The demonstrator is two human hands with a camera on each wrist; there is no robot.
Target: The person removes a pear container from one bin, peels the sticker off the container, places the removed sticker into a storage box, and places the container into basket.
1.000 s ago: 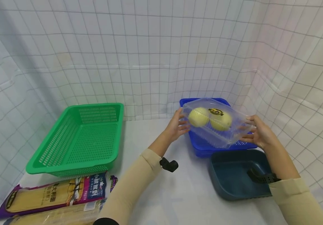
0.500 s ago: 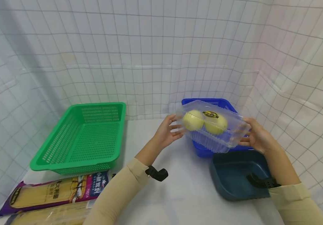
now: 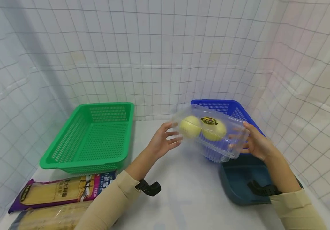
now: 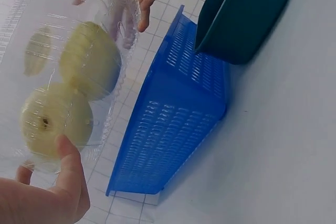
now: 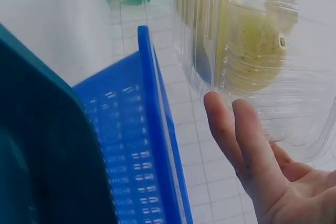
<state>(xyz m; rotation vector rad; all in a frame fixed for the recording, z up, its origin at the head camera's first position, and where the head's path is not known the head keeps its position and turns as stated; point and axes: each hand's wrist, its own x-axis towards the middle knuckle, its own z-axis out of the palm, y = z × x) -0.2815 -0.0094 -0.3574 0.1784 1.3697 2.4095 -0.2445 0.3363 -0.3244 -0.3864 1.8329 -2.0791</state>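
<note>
A clear plastic clamshell box [image 3: 205,127] with a black-and-yellow label hangs tilted in the air, its right end lower. Inside lie two pale yellow round fruits [image 3: 190,126], apple- or pear-like; one shows a dark blossom end in the left wrist view. My left hand [image 3: 163,140] holds the box's left end, thumb on the near side in the left wrist view. At the other end my right hand [image 3: 258,140] grips the box, some fingers seen through the plastic. Behind and below stands a blue perforated basket [image 3: 213,102], partly hidden by the box and apart from it.
A dark teal tub [image 3: 236,191] stands in front of the blue basket, under my right forearm. At the left sits a green perforated basket [image 3: 101,143]. Packs of pasta [image 3: 58,191] lie before it. Gridded white sheeting [image 3: 159,57] walls the back and sides.
Both hands have carried the box leftward and slightly down, uncovering more of the blue basket. The head view has also shifted a little.
</note>
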